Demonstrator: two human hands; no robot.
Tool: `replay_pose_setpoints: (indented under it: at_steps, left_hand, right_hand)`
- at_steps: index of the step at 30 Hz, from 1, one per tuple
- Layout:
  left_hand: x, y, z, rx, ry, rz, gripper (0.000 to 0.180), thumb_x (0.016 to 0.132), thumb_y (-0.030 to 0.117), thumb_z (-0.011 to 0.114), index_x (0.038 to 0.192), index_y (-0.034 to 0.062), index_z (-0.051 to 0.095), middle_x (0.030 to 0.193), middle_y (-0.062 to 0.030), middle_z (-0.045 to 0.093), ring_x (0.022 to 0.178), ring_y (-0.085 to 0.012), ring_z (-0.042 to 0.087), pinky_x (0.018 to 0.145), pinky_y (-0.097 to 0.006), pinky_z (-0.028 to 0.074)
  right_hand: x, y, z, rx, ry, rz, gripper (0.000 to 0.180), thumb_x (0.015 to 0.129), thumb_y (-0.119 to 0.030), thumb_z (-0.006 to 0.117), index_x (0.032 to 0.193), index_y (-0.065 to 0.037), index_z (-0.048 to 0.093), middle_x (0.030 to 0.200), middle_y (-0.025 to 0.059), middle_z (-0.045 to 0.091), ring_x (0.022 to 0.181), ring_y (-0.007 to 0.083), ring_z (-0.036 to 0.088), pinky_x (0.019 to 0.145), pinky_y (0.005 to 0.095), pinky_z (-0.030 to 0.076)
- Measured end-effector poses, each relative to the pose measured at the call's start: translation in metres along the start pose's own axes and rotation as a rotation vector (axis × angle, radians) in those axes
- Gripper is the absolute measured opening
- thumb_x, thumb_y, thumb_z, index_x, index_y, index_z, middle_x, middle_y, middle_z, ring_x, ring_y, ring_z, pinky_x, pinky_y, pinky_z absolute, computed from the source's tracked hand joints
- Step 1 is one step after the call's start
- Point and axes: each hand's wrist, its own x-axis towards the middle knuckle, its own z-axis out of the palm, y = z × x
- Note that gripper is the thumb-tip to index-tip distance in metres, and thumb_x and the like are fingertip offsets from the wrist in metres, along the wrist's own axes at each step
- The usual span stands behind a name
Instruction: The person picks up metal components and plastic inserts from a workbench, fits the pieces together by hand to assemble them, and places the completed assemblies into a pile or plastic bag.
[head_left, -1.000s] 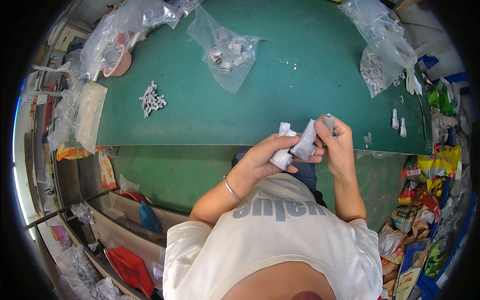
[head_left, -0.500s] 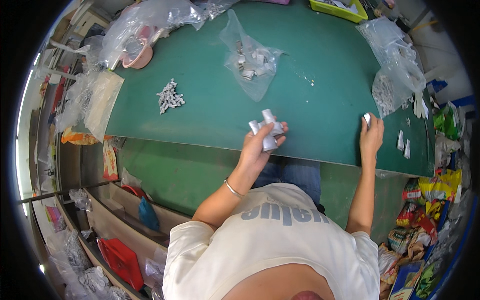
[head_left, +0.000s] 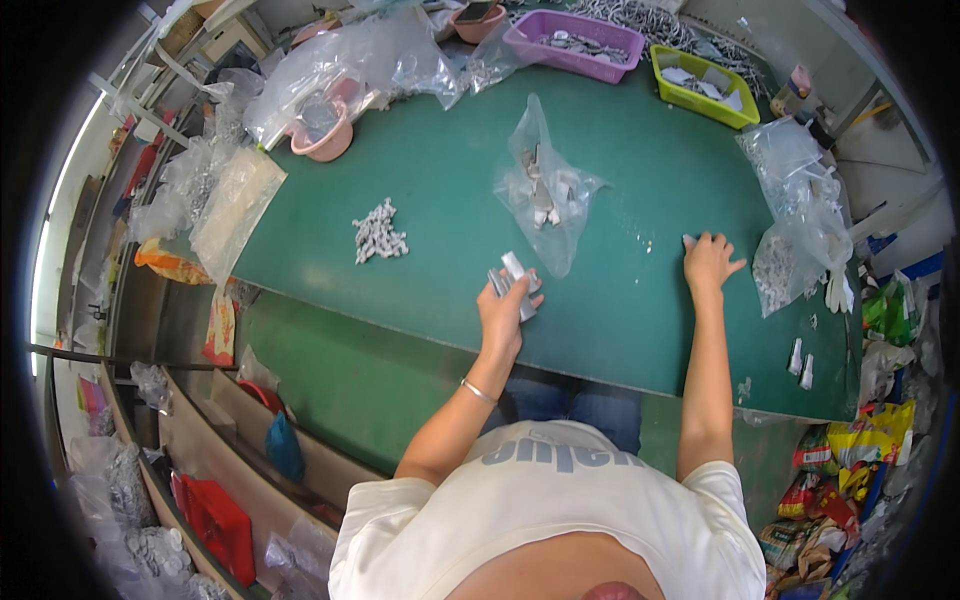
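Over the near part of the green table, my left hand (head_left: 505, 312) is closed around several silver-grey tubular pieces (head_left: 513, 268). Farther right, my right hand (head_left: 709, 265) is palm down at the tabletop, with a small pale silver piece (head_left: 689, 241) at its thumb side, mostly hidden. Between and beyond the hands lies a clear plastic bag (head_left: 555, 240) with more silver pieces inside. Two silver pieces (head_left: 801, 364) stand side by side near the right corner. A heap of small grey parts (head_left: 380, 235) sits left of my left hand.
Along the back are a purple basket (head_left: 575, 62), a yellow-green basket (head_left: 702, 95) and a pink bucket (head_left: 322, 135) beside plastic bags. A filled clear bag (head_left: 785, 265) lies at the table's right edge. Shelving with a red bin (head_left: 215, 525) stands lower left; colourful packages (head_left: 840, 450) lie right.
The view has shifted, showing more of the table's back. Relative to the table, my right hand has moved farther away and left; my left hand has shifted left with its silver pieces.
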Motion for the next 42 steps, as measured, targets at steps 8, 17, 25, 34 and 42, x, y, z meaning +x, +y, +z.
replay_pose_setpoints:
  at_steps: [8, 17, 25, 34, 42]
  left_hand:
    - [0.011, -0.001, 0.0, 0.249, 0.028, 0.127, 0.043, 0.078, 0.004, 0.061, 0.118, -0.0001, 0.045, 0.095, -0.0073, 0.059, 0.077, -0.0137, 0.06, 0.06, -0.026, 0.053]
    - [0.02, -0.013, 0.004, 0.556, -0.034, 0.417, 0.066, 0.076, 0.0, 0.06, 0.132, 0.0011, 0.026, 0.103, -0.0135, 0.053, 0.074, -0.0157, 0.055, 0.061, -0.027, 0.047]
    - [0.021, -0.018, 0.013, 0.454, -0.117, 0.269, 0.073, 0.074, 0.002, 0.064, 0.135, 0.003, 0.023, 0.112, -0.019, 0.051, 0.101, -0.0252, 0.052, 0.086, -0.032, 0.042]
    - [0.026, -0.021, 0.022, 0.803, -0.005, 0.675, 0.066, 0.074, -0.001, 0.062, 0.131, 0.0019, 0.029, 0.105, -0.016, 0.051, 0.091, -0.025, 0.054, 0.079, -0.034, 0.045]
    - [0.021, -0.016, 0.037, 0.973, -0.056, 0.759, 0.061, 0.072, -0.007, 0.059, 0.128, 0.0019, 0.035, 0.115, -0.0168, 0.044, 0.104, -0.0338, 0.044, 0.09, -0.037, 0.037]
  right_hand:
    - [0.037, -0.136, -0.01, 0.686, -0.312, -0.174, 0.042, 0.081, -0.037, 0.059, 0.093, 0.003, 0.061, 0.096, 0.0205, 0.06, 0.095, 0.036, 0.053, 0.081, 0.0437, 0.042]
    - [0.052, -0.156, -0.004, 1.184, -0.207, -0.375, 0.023, 0.081, -0.022, 0.062, 0.078, 0.001, 0.058, 0.07, 0.0053, 0.058, 0.064, 0.0156, 0.053, 0.059, 0.03, 0.041]
    - [0.055, -0.119, -0.103, 1.54, -0.064, -0.609, 0.015, 0.086, -0.013, 0.056, 0.077, -0.001, 0.056, 0.068, -0.0045, 0.048, 0.063, 0.0034, 0.039, 0.056, 0.0188, 0.032]
    - [0.042, -0.107, -0.145, 1.542, 0.328, -0.706, 0.009, 0.083, -0.004, 0.057, 0.078, 0.001, 0.053, 0.077, 0.0004, 0.049, 0.065, 0.0061, 0.042, 0.057, 0.0182, 0.033]
    - [0.048, -0.117, -0.199, 1.312, 0.696, -0.666, 0.013, 0.084, -0.009, 0.058, 0.077, 0.001, 0.053, 0.067, 0.0053, 0.048, 0.062, 0.0139, 0.045, 0.059, 0.0239, 0.037]
